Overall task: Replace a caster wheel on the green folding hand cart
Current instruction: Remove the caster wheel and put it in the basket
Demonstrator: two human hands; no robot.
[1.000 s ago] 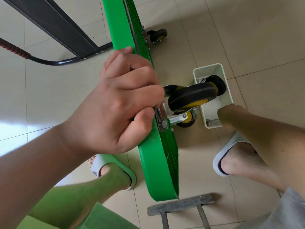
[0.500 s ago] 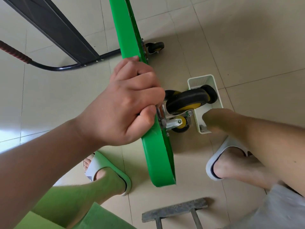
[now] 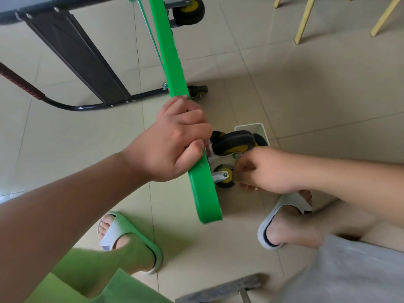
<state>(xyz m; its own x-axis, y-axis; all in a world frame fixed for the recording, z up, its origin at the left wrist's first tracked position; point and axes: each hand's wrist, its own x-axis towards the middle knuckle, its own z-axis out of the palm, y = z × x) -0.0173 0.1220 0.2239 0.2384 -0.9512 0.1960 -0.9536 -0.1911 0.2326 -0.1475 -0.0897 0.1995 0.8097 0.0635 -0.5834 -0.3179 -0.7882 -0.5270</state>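
The green folding hand cart (image 3: pixel 204 193) stands on its edge on the tiled floor. My left hand (image 3: pixel 175 141) grips the platform's upper edge. Just right of it a black caster wheel with a yellow hub (image 3: pixel 234 142) sticks out on its metal bracket, and a second caster (image 3: pixel 225 174) sits below it. My right hand (image 3: pixel 264 169) is at the bracket between the two wheels with its fingers curled together. Whatever they hold is hidden. A white basket (image 3: pixel 251 126) stands behind the wheels with another black wheel (image 3: pixel 261 138) in it.
Two more casters (image 3: pixel 189 9) (image 3: pixel 197 90) show further along the cart. The black folded handle frame (image 3: pixel 87 106) lies at left. Yellow chair legs (image 3: pixel 303 20) stand at top right, a grey stool top (image 3: pixel 218 289) at bottom. My slippered feet (image 3: pixel 131 239) (image 3: pixel 282 221) flank the cart.
My right hand has come out of the white basket and moved left to the caster bracket. The view has pulled back. My left hand keeps its grip on the platform.
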